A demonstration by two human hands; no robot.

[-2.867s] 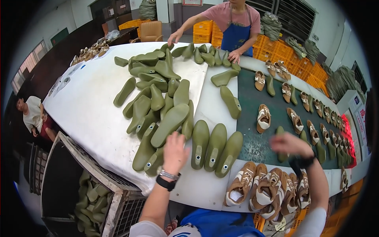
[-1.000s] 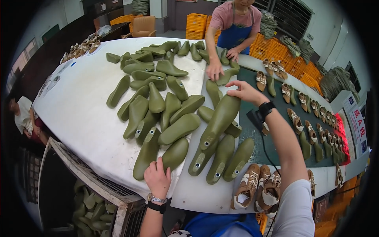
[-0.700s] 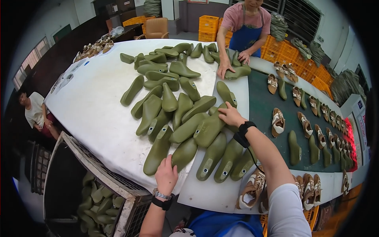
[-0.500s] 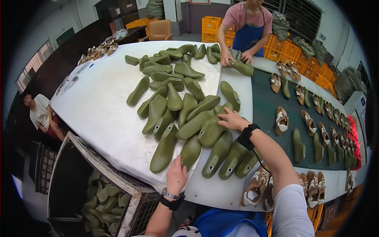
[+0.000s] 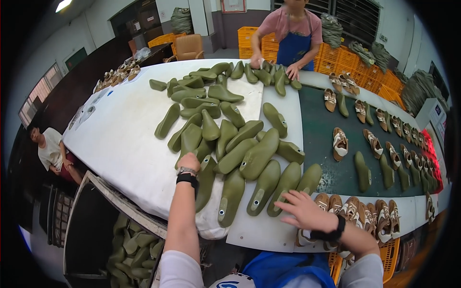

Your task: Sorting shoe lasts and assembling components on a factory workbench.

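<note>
Green shoe forms (image 5: pixel 265 186) are heaped on the counter (image 5: pixel 120 127), several lined up at its near side, apparently for easy reach. The right hand (image 5: pixel 307 211) is held there, fingers spread; whether anything is gripped by the left hand (image 5: pixel 188 162), at the heap, cannot be told.

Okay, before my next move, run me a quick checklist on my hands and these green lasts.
1. Right hand free: ok, fingers spread, no last gripped.
2. Left hand gripping a last: cannot tell, its fingers are hidden.
3. Lasts lying separately: not ok, several overlap.
4. Co-worker's hands apart from yours: ok, they're across the table.
5. Right wrist off the shoes: cannot tell, they overlap in view.
</note>
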